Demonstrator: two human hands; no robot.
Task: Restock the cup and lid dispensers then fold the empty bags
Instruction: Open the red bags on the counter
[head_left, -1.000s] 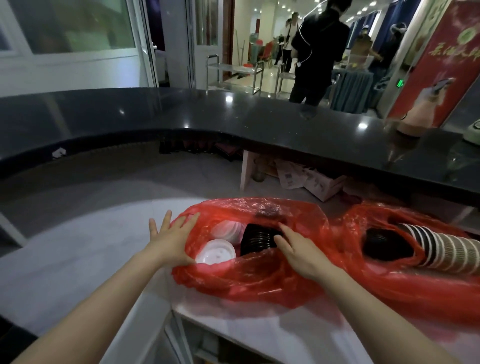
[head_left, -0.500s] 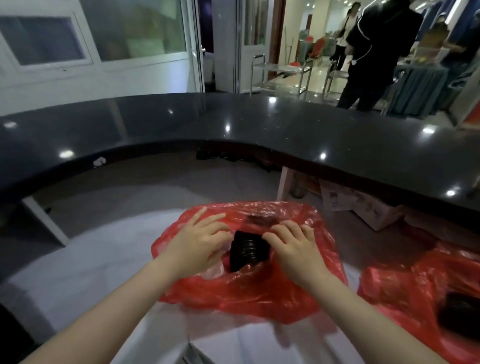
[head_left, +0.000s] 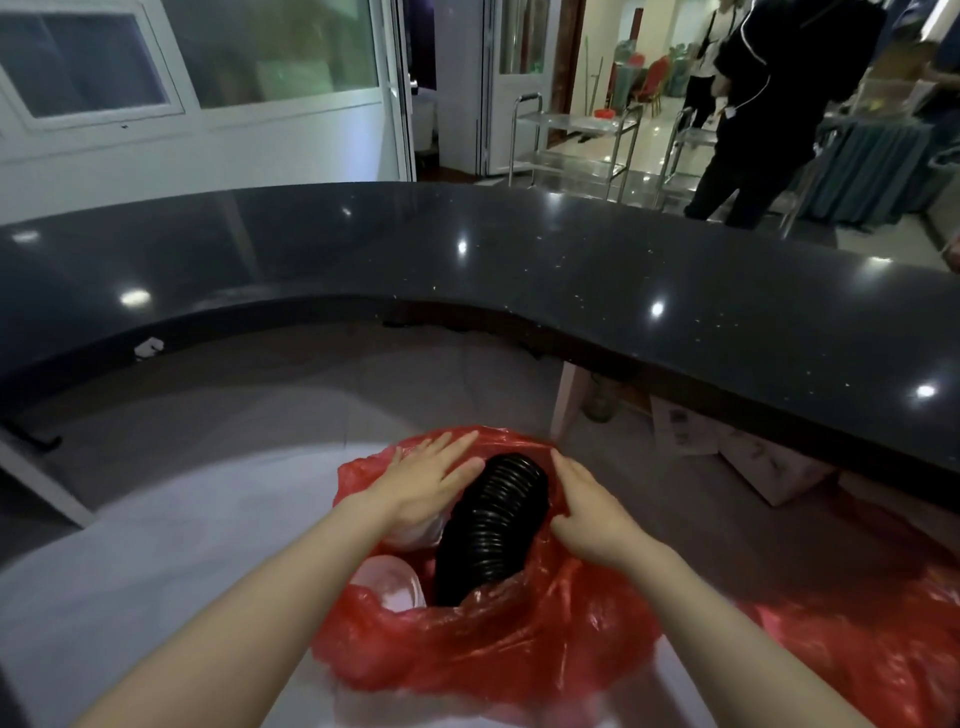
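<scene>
A red plastic bag (head_left: 498, 639) lies open on the white counter (head_left: 156, 571). Inside it a long stack of black lids (head_left: 491, 525) runs away from me, with white lids (head_left: 389, 579) beside it on the left. My left hand (head_left: 426, 480) lies flat with straight fingers on the bag's left rim, touching the black stack's left side. My right hand (head_left: 587, 509) sits at the stack's right side with fingers bent against the bag's edge; whether it pinches the plastic I cannot tell. A second red bag (head_left: 872, 654) lies at the right edge.
A curved black raised countertop (head_left: 519, 270) wraps around the far side. Cardboard boxes (head_left: 737, 452) sit under it at the right. Beyond it stand metal trolleys (head_left: 576, 140) and a person in dark clothes (head_left: 769, 104).
The camera has swung left and down, so the second bag with cups has slid mostly out of view. The bag's mouth is spread wider, showing the black lid stack at full length.
</scene>
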